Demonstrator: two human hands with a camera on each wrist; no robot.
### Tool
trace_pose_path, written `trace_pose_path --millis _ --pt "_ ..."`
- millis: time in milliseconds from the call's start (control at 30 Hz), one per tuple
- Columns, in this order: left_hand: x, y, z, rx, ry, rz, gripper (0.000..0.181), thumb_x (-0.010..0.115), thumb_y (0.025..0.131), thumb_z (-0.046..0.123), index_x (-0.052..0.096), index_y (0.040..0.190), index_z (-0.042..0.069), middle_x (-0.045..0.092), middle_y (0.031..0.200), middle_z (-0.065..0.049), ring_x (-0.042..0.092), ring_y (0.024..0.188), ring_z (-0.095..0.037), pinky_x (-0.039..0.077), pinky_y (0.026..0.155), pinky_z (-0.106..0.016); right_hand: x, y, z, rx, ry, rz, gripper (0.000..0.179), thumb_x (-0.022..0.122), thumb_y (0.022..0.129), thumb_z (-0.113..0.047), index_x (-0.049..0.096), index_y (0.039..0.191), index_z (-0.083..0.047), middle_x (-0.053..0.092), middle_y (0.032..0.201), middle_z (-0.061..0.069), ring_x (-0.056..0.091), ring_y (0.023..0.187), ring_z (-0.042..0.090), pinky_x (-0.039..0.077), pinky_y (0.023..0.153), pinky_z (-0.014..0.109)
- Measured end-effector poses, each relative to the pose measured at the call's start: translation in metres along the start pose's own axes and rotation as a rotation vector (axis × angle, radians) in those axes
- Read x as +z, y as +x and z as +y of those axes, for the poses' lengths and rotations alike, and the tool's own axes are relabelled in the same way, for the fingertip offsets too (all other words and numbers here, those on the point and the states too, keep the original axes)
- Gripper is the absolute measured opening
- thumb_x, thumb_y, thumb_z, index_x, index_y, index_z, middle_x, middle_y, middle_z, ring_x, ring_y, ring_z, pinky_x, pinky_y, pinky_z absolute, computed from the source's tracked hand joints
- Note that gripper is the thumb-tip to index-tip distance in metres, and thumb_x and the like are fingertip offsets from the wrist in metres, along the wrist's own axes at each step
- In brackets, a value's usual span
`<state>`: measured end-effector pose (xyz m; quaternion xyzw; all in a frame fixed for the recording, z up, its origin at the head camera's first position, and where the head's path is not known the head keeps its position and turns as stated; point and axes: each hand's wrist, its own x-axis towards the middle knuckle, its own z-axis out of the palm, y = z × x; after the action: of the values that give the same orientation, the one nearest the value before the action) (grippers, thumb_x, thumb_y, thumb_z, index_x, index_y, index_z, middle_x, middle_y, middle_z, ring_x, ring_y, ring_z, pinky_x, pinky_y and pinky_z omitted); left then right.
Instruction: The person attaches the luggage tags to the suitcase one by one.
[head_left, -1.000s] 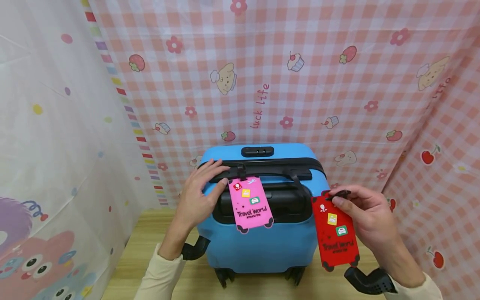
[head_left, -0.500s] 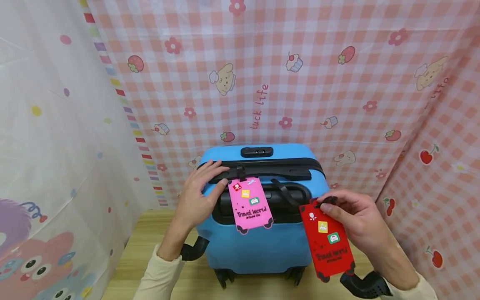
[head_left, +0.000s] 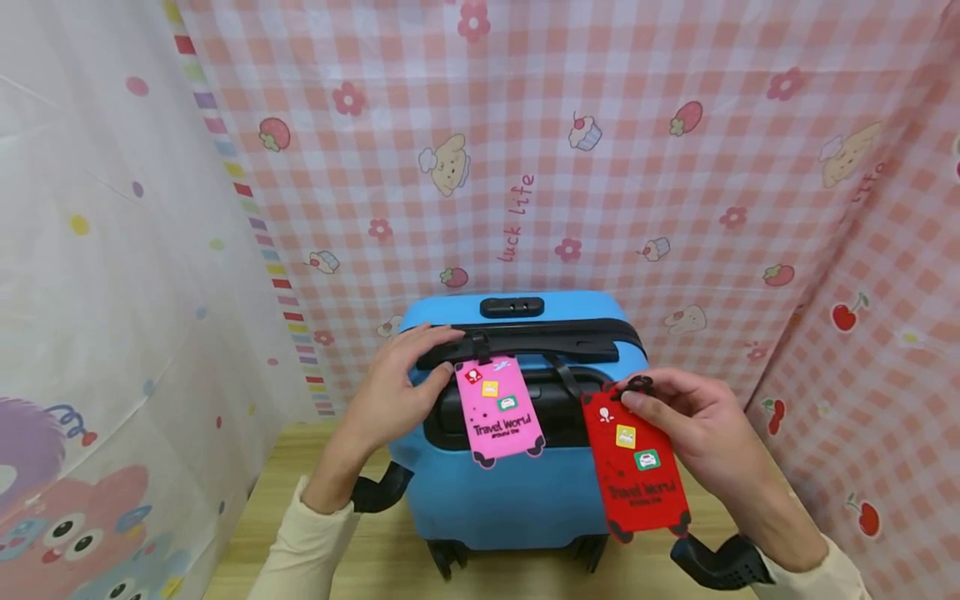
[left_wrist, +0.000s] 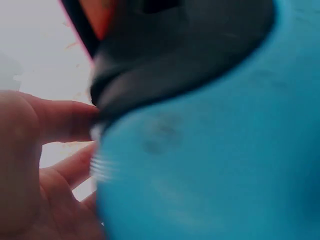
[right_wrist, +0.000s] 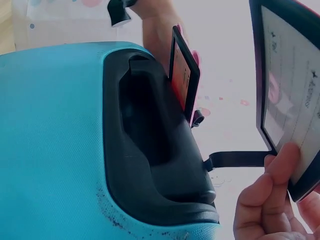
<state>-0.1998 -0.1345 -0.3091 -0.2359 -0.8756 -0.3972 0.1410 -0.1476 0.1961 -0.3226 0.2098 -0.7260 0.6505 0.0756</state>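
A blue suitcase (head_left: 510,500) stands upright, with a black carry handle (head_left: 562,344) across its top. From the handle hangs a pink luggage tag (head_left: 501,417). My left hand (head_left: 393,387) rests on the suitcase's upper left corner, fingers extended by the handle's end and thumb near the pink tag. In front of the right side, my right hand (head_left: 701,421) pinches the top of a red luggage tag (head_left: 637,467) between thumb and fingers. Its black strap (head_left: 561,375) reaches to the handle; whether it passes under is unclear. The right wrist view shows the tag's white card (right_wrist: 295,85).
A black combination lock (head_left: 512,307) sits on the suitcase top. Black wheels (head_left: 447,557) stand on the wood-look floor (head_left: 300,467). A pink checked cloth (head_left: 480,167) hangs close behind, and a white patterned cloth (head_left: 187,250) is at the left.
My right hand has carried the red luggage tag leftward, dipping and then rising slightly. Its strap now slants down from the handle. My left hand has stayed on the suitcase corner.
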Motion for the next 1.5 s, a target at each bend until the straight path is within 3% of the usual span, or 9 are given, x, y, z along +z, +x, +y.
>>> trace_pose_path --millis 167,433,700,1033,1200,1500 --pt "-0.003 0.005 0.013 -0.045 -0.043 -0.038 0.036 0.059 0.097 0.018 0.062 0.134 0.019 0.060 0.133 0.000 0.054 0.118 -0.019 0.050 0.096 -0.045 0.004 0.003 -0.001 0.002 0.003 -0.011 0.013 0.062 0.095 0.000 0.069 0.106 -0.004 0.072 0.089 0.003 0.068 0.070 0.020 0.059 0.060 0.035" --pt "0.000 0.017 0.030 -0.091 -0.034 -0.089 0.039 0.061 0.098 0.030 0.060 0.136 0.022 0.061 0.134 0.001 0.053 0.125 -0.019 0.044 0.105 -0.048 0.009 0.006 -0.004 0.024 -0.091 0.001 0.010 0.064 0.096 -0.006 0.068 0.105 -0.002 0.071 0.086 0.003 0.067 0.070 0.020 0.058 0.061 0.033" --pt "0.005 0.032 0.036 -0.075 -0.067 -0.143 0.037 0.062 0.098 0.029 0.061 0.134 0.020 0.066 0.125 -0.001 0.055 0.120 -0.020 0.048 0.100 -0.046 0.015 0.012 -0.011 0.052 -0.202 0.018 0.019 0.066 0.096 -0.015 0.068 0.107 0.000 0.071 0.091 0.001 0.067 0.076 0.022 0.059 0.067 0.034" --pt "0.017 0.050 0.045 -0.086 -0.081 -0.232 0.037 0.061 0.098 0.030 0.062 0.133 0.017 0.069 0.114 0.001 0.060 0.107 -0.016 0.050 0.094 -0.041 0.017 0.021 -0.012 0.044 -0.167 -0.024 0.018 0.067 0.095 -0.015 0.068 0.107 -0.001 0.072 0.092 0.002 0.068 0.076 0.022 0.059 0.066 0.036" --pt "0.025 0.057 0.049 -0.130 -0.086 -0.285 0.035 0.061 0.098 0.033 0.063 0.131 0.021 0.068 0.116 0.001 0.061 0.101 -0.015 0.051 0.090 -0.038 0.015 0.027 -0.011 0.020 -0.155 -0.060 0.016 0.066 0.096 -0.014 0.067 0.107 -0.002 0.071 0.093 0.004 0.068 0.077 0.023 0.060 0.066 0.037" --pt "0.034 0.063 0.056 -0.210 -0.059 -0.293 0.032 0.065 0.096 0.033 0.065 0.126 0.022 0.070 0.112 -0.001 0.064 0.089 -0.016 0.052 0.075 -0.033 0.011 0.040 -0.006 0.010 -0.119 -0.084 0.015 0.064 0.097 -0.013 0.067 0.105 -0.001 0.070 0.093 0.004 0.067 0.079 0.021 0.060 0.067 0.036"
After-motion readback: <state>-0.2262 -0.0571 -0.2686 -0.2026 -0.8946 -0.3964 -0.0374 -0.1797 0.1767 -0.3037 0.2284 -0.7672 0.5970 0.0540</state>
